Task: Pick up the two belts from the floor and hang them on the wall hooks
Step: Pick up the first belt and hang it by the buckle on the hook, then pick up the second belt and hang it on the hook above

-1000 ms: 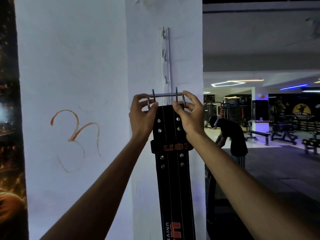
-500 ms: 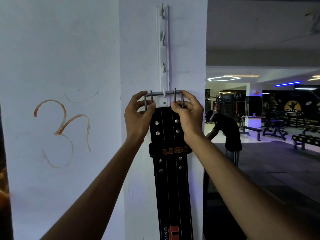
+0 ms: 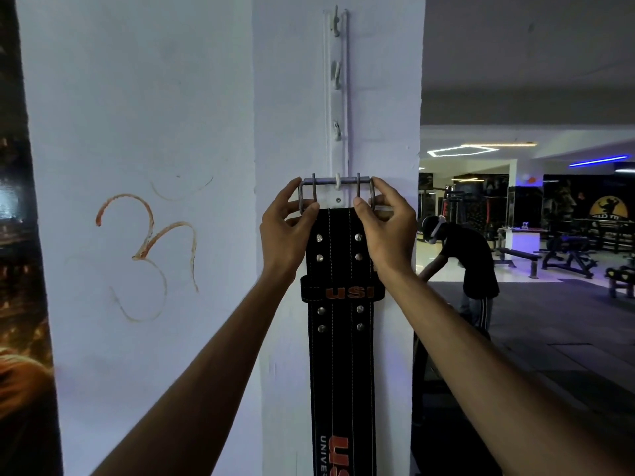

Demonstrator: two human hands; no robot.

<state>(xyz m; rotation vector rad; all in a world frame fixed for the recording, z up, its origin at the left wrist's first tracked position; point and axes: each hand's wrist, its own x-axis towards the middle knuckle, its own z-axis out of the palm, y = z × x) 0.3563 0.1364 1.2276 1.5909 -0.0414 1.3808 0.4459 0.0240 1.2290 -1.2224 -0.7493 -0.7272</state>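
Rising through the middle of the view, a white pillar [image 3: 378, 80] carries a vertical white hook rail [image 3: 335, 97] with several hooks, one above another. To its left a white wall [image 3: 137, 97] bears an orange painted symbol [image 3: 151, 249], and to its right a dim gym opens out, where a person in dark clothes [image 3: 470, 262] bends over far off near a weight bench [image 3: 515, 254].

A black leather belt [image 3: 342, 372] hangs straight down the pillar face, with orange lettering on its loop and lower down. Its metal buckle [image 3: 336, 192] sits at the top, the upper bar lying across the lowest hook [image 3: 338, 182] of the rail.

Both arms reach up from the near edge. The left hand [image 3: 285, 235] has its grip closed on the left side of the buckle, and the right hand [image 3: 388, 231] pinches the right side, thumb on the belt's top edge.
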